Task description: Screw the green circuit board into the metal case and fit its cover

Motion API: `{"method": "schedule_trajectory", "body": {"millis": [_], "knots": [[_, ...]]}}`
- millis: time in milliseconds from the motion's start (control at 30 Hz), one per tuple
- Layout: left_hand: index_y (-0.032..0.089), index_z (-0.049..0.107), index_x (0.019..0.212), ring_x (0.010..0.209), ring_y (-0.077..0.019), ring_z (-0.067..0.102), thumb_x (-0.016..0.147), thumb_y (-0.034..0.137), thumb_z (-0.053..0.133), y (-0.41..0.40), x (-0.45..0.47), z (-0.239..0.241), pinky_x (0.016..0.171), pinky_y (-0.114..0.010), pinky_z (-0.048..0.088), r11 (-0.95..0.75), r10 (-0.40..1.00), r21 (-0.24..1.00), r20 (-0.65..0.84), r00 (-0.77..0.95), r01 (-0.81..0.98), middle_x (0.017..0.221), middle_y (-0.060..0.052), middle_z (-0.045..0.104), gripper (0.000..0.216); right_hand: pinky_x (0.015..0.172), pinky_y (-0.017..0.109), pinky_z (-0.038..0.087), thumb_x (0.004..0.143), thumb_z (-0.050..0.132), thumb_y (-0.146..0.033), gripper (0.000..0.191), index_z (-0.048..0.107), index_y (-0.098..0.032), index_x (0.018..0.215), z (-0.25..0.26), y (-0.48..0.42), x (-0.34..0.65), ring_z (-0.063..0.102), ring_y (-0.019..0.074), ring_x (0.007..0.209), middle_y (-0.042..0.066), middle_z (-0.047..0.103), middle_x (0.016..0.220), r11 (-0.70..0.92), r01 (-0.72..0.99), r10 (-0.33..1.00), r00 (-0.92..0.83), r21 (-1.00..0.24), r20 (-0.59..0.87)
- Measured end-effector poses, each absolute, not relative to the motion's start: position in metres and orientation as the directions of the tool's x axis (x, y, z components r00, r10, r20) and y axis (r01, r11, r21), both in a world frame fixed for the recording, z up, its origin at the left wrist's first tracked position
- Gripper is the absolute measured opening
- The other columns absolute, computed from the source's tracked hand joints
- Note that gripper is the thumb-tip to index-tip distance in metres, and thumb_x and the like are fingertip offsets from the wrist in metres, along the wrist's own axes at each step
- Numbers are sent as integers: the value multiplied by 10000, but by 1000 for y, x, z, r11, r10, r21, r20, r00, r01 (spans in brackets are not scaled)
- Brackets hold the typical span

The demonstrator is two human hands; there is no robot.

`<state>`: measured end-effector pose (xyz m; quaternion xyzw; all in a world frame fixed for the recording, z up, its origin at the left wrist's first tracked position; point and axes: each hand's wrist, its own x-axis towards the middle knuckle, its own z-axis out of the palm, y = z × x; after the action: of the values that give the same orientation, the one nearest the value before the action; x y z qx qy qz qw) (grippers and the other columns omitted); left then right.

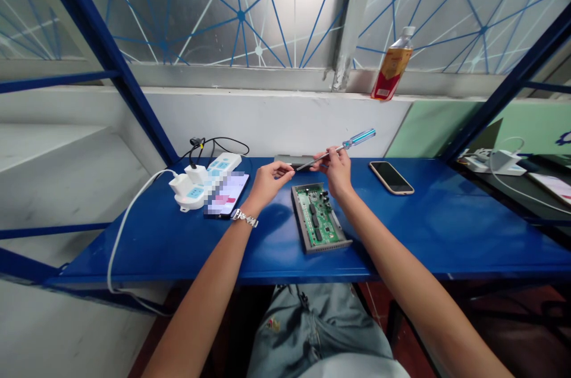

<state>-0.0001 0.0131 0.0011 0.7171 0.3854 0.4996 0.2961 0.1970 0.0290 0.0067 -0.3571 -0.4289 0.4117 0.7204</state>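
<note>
My right hand (pixel 338 171) grips a screwdriver (pixel 358 138) by its shaft, with the clear blue handle pointing up to the right and the tip down to the left. Close to that tip, the thumb and fingers of my left hand (pixel 273 180) are pinched together; anything between them is too small to make out. Below the hands, an open metal case holding a green circuit board (pixel 322 217) lies on the blue table (pixel 267 250). Partly hidden behind my fingers is a flat dark grey piece (pixel 285 159) near the wall.
A white power strip (pixel 229 162) with plugs and cables stands at the left, beside a phone with a lit screen (pixel 241 186). Another phone (pixel 391 178), its screen dark, lies to the right. On the window ledge stands a drink bottle (pixel 392 65). Blue metal posts flank the table.
</note>
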Motion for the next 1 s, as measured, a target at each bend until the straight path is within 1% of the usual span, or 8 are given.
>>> {"method": "schedule_trajectory", "body": {"millis": [167, 267, 367, 433, 567, 633, 767, 1000], "knots": [[175, 723, 830, 734, -163, 676, 833, 282, 675, 13, -20, 10, 723, -276, 542, -548, 837, 743, 491, 243, 384, 789, -44, 736, 118, 528, 282, 590, 932, 573, -512, 303, 393, -267, 937, 11, 30, 205, 624, 131, 502, -32, 711, 715, 425, -303, 884, 340, -853, 320], [183, 726, 744, 654, -167, 657, 757, 227, 681, 15, -44, 11, 642, -265, 527, -464, 885, 719, 361, 292, 517, 696, -40, 722, 65, 484, 261, 565, 942, 564, -460, 253, 407, -262, 929, 13, 30, 214, 604, 127, 484, -26, 707, 689, 413, -337, 882, 379, -846, 279], [195, 729, 670, 626, -192, 684, 674, 166, 671, 15, -68, 9, 586, -260, 516, -341, 939, 688, 220, 264, 640, 642, -41, 726, 66, 466, 250, 557, 939, 566, -403, 209, 419, -256, 918, 13, 28, 221, 597, 125, 473, -23, 707, 674, 391, -364, 888, 392, -845, 242], [198, 741, 673, 668, -213, 714, 661, 163, 666, 12, -79, 9, 605, -265, 530, -272, 962, 665, 161, 222, 695, 662, -44, 745, 84, 455, 241, 553, 934, 560, -362, 173, 429, -251, 917, 14, 26, 221, 589, 120, 464, -25, 707, 661, 385, -384, 888, 403, -839, 223], [190, 769, 734, 800, -225, 752, 687, 153, 664, 1, -87, 13, 740, -276, 565, -168, 984, 653, 71, 162, 738, 779, -51, 787, 121, 437, 231, 545, 918, 581, -342, 173, 439, -243, 906, 16, 23, 218, 577, 117, 448, -28, 704, 640, 370, -416, 896, 397, -831, 200], [187, 779, 752, 832, -231, 755, 705, 142, 666, -3, -87, 16, 790, -291, 568, -124, 991, 644, 37, 131, 755, 795, -54, 790, 130, 437, 229, 546, 909, 588, -333, 169, 446, -241, 900, 16, 23, 216, 578, 115, 448, -26, 705, 641, 368, -419, 900, 386, -830, 204], [194, 797, 782, 846, -243, 750, 726, 143, 682, -4, -86, 18, 816, -316, 564, -102, 994, 617, 42, 96, 780, 805, -52, 792, 138, 433, 235, 547, 900, 585, -330, 162, 450, -240, 900, 13, 22, 214, 578, 117, 445, -26, 707, 647, 365, -404, 906, 363, -839, 219], [189, 804, 855, 865, -231, 750, 751, 104, 655, -2, -87, 16, 848, -308, 559, -111, 994, 634, 58, 97, 765, 845, -52, 798, 200, 433, 239, 543, 881, 630, -372, 229, 441, -245, 899, 12, 22, 213, 568, 113, 435, -34, 698, 646, 359, -385, 909, 352, -850, 224]]}}
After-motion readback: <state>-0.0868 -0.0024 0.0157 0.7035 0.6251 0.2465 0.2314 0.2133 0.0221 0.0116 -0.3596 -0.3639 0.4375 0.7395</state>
